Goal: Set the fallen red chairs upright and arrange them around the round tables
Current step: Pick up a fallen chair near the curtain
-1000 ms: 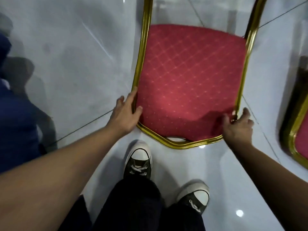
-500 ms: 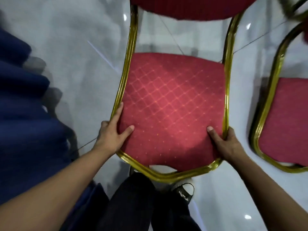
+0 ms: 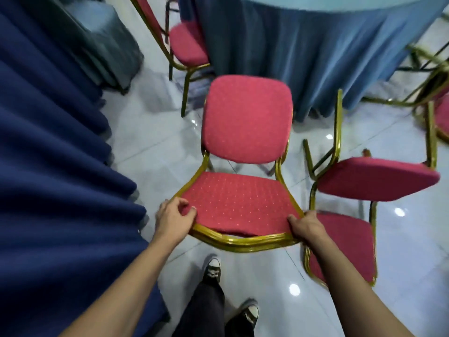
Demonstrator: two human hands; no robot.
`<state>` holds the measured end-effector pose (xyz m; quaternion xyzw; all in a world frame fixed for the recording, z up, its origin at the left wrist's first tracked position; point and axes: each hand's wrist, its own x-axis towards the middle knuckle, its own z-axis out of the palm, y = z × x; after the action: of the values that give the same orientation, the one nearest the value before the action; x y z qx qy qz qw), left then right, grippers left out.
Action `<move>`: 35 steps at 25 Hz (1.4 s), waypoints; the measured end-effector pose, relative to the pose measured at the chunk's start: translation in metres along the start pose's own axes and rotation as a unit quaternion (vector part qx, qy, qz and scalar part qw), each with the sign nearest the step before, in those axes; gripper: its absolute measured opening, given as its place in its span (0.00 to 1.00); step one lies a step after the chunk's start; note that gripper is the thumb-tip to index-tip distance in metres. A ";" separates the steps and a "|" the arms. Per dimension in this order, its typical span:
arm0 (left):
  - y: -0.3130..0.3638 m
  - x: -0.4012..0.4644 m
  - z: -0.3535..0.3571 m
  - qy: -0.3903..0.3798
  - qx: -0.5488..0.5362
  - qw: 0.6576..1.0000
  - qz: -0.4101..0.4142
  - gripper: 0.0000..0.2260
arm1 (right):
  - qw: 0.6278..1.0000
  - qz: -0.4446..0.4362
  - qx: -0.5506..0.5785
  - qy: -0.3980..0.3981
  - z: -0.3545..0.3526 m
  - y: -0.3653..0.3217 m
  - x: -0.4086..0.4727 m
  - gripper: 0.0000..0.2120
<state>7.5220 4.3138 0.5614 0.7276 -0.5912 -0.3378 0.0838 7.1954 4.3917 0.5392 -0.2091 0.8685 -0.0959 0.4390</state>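
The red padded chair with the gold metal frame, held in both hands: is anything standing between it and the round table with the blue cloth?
Nothing visible. Between the red padded chair with the gold frame and the round table's blue cloth only bare glossy floor shows. Another red chair stands further left, and a fallen one lies right.

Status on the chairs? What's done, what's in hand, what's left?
Done: one chair stands upright at the blue-draped table.

In hand: the left hand and right hand grip the backrest top of the middle chair, tipped partway up.

Left: seat that chair at the table; a fallen chair lies on its right, and another sits by the right edge.
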 end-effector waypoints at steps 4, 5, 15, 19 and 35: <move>0.057 0.002 -0.024 0.009 0.037 0.997 0.064 0.21 | 0.994 -0.054 0.069 0.059 -0.033 -0.057 -0.025 0.31; 0.070 0.009 -0.029 0.014 0.056 0.994 0.089 0.24 | 0.992 -0.075 0.062 0.083 -0.035 -0.072 -0.029 0.33; 0.202 0.143 -0.078 -0.002 0.084 0.989 0.124 0.33 | 0.960 -0.247 -0.002 0.131 -0.089 -0.205 0.010 0.37; 0.252 0.183 -0.071 0.039 0.084 0.977 0.190 0.29 | 0.966 -0.229 0.012 0.121 -0.118 -0.258 0.045 0.39; 0.362 0.342 -0.104 -0.014 0.210 0.964 0.160 0.33 | 0.970 -0.219 0.013 0.105 -0.162 -0.401 0.148 0.39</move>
<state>7.3172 3.8673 0.6948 0.6197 -0.7590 -0.1979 -0.0261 7.0990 3.9640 0.6693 -0.3776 0.8412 -0.2226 0.3165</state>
